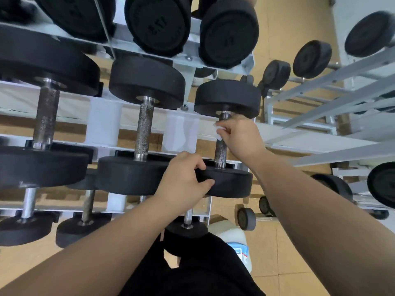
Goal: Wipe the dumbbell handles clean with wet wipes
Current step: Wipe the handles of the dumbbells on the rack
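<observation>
Black dumbbells lie across a white rack [102, 122], their knurled metal handles pointing away from me. My right hand [239, 135] wraps a white wet wipe [219, 131] around the upper part of the rightmost middle-row dumbbell's handle [220, 151]. My left hand [186, 178] grips the rim of that dumbbell's near black head [230, 182], thumb on its side. Two more handles, one [145, 129] in the middle and one [46, 116] at the left, stand bare and speckled.
A second white rack [320, 90] with smaller dumbbells runs off to the right. More dumbbells fill the shelves above and below. A wet-wipe pack [239, 251] with a blue label lies on the tan floor by my dark clothing. Small dumbbells [246, 218] rest on the floor.
</observation>
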### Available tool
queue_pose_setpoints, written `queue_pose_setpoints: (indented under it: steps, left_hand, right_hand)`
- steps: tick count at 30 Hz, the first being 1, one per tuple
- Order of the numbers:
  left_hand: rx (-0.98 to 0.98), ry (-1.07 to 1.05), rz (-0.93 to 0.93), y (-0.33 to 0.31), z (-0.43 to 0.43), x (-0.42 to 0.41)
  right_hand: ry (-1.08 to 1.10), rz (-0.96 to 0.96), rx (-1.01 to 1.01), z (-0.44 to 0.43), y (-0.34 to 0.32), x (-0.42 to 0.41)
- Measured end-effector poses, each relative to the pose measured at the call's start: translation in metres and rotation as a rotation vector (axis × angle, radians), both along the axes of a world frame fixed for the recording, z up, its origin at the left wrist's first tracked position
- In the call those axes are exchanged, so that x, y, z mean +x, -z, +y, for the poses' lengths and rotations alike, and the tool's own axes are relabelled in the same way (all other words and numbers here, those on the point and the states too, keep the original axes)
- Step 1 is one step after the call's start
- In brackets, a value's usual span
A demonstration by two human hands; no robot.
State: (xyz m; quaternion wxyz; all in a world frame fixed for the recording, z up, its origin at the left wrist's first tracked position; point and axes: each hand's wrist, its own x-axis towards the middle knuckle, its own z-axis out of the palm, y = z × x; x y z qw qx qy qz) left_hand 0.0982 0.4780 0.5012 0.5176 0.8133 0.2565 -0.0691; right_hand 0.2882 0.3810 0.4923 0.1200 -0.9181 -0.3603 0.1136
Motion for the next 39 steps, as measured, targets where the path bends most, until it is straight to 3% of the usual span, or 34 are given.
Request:
queue_pose_setpoints:
  steps: [5, 7, 13, 17, 21, 23, 28, 30, 35, 37, 39]
  left_hand:
    - [-0.014, 0.043, -0.023, 0.001, 0.007, 0.000]
    - [-0.029, 0.043, -0.039, 0.003, 0.007, 0.000]
    - [-0.075, 0.072, -0.040, 0.006, 0.009, 0.002]
    - [-0.054, 0.097, -0.027, 0.006, 0.010, 0.003]
    - [-0.037, 0.106, -0.045, 0.006, 0.008, 0.001]
    - [-0.047, 0.107, -0.046, 0.006, 0.009, 0.001]
    - [-0.062, 0.116, -0.002, 0.005, 0.011, 0.004]
    - [-0.073, 0.111, -0.010, 0.005, 0.011, 0.004]
    - [-0.066, 0.111, -0.027, 0.006, 0.012, 0.005]
    - [-0.067, 0.111, -0.021, 0.006, 0.012, 0.005]
    - [-0.069, 0.114, -0.014, 0.007, 0.012, 0.005]
  right_hand:
    - [-0.327, 0.218, -0.305, -0.017, -0.017, -0.016]
    - [-0.451, 0.187, -0.355, -0.014, -0.018, -0.016]
    - [-0.203, -0.192, -0.240, 0.013, -0.001, 0.010]
    - [-0.112, -0.069, -0.052, -0.001, -0.004, 0.005]
    - [-0.315, 0.107, -0.119, -0.019, -0.009, -0.007]
    - [-0.350, 0.087, -0.141, -0.015, -0.010, -0.003]
    - [-0.066, -0.102, -0.080, 0.009, -0.007, 0.013]
    - [-0.031, -0.091, -0.051, 0.003, -0.003, 0.006]
    - [-0.451, 0.167, -0.222, -0.025, -0.011, -0.012]
    - [-0.493, 0.119, -0.233, -0.020, -0.010, -0.007]
    - [-0.416, -0.052, -0.262, -0.005, -0.002, 0.003]
